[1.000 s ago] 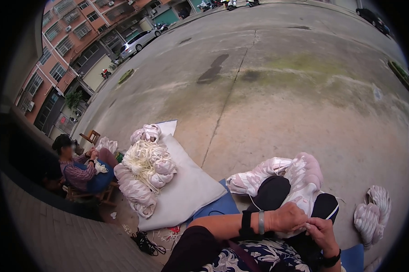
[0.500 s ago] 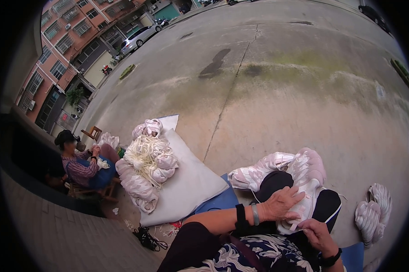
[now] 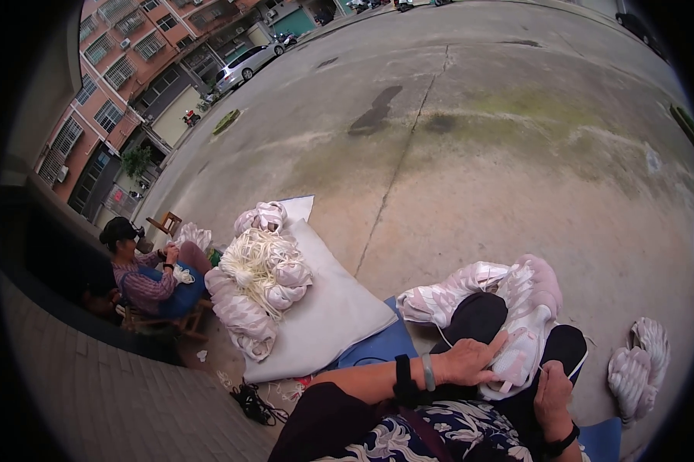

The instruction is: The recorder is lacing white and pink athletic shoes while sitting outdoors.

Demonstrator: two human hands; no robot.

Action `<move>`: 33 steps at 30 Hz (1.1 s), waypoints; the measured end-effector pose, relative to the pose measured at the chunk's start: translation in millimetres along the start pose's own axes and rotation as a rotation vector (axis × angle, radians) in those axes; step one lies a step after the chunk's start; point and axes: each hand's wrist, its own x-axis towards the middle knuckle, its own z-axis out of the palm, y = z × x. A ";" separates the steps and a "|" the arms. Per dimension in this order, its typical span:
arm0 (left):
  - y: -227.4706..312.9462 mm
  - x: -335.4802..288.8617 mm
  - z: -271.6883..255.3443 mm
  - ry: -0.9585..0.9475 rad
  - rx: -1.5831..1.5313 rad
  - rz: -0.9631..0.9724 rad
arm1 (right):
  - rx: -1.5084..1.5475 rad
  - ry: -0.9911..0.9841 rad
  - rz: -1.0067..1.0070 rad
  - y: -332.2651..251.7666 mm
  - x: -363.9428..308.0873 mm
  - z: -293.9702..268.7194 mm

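A pale pink and white shoe upper [image 3: 514, 356] lies across my lap, at the near end of a nested row of similar uppers [image 3: 533, 286]. My left hand [image 3: 470, 362] grips its left side, index finger stretched along it and thumb near the edge by a small white tab. Just right of the upper, my right hand [image 3: 553, 394] is closed, with a thin white lace [image 3: 541, 367] pinched at its fingertips. Most of that lace is too fine to follow. Another row of uppers [image 3: 447, 294] lies beyond my left knee.
Left of me, a white padded sheet [image 3: 339, 308] bears bundled uppers [image 3: 243, 308] and a heap of cream laces [image 3: 264, 262]. Two bundles [image 3: 638, 369] lie on the concrete at right. A seated person [image 3: 154, 269] works at far left; black cord [image 3: 256, 406] lies near the wall.
My right hand has moved away from the upper's near edge, slightly right and up, with the lace. My left hand has shifted slightly down its side. The whole view has turned slightly.
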 end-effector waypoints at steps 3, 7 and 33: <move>-2.3 1.0 -0.7 0.007 0.027 0.021 | -0.082 -0.005 -0.217 -4.0 -1.0 2.7; -3.3 2.6 1.0 -0.010 0.073 0.043 | -0.056 -0.115 -0.469 -17.8 6.5 -11.4; -0.1 2.4 11.9 0.154 0.089 0.046 | -0.540 -0.577 -1.083 -5.0 46.4 -22.2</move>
